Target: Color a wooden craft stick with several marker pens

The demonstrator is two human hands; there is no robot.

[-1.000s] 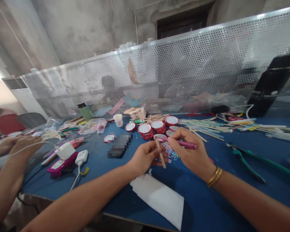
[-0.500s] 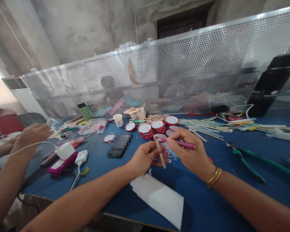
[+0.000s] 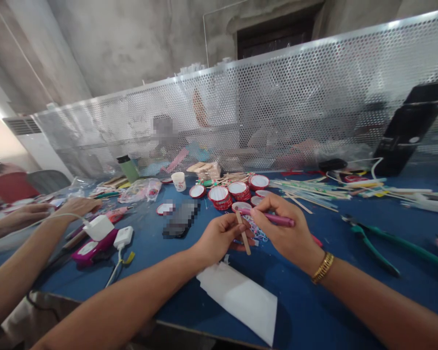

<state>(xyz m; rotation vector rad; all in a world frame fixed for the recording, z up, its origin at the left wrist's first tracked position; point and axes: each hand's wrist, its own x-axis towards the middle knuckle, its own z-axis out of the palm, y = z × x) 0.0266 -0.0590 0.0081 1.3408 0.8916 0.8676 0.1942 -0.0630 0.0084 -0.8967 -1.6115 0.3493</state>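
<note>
My left hand (image 3: pixel 219 238) pinches a flat wooden craft stick (image 3: pixel 243 236) and keeps it tilted above the table. In my right hand (image 3: pixel 286 228) is a pink-purple pen (image 3: pixel 277 218), gripped for writing, its tip at or close to the upper end of the stick; contact is too small to make out. Behind and below the hands lies a heap of small pastel rubber bands or loops (image 3: pixel 259 231), partly covered. A folded white paper sheet (image 3: pixel 244 304) rests in front of my left hand. Round red-rimmed tins (image 3: pixel 220 195) stand stacked just beyond.
Green-handled pliers (image 3: pixel 372 243) lie at the right. A dark phone (image 3: pixel 181 218), paper cup (image 3: pixel 178 181) and purple power strip (image 3: pixel 95 246) with chargers are left of centre. Thin sticks (image 3: pixel 310 190) spread behind. A co-worker's hands (image 3: pixel 76 206) are at far left. A perforated metal screen (image 3: pixel 277 107) closes the back.
The co-worker's hand at far left has come down toward the table and moved right. My own hands, the stick and the pen stay almost in place, with the pen shifting very slightly.
</note>
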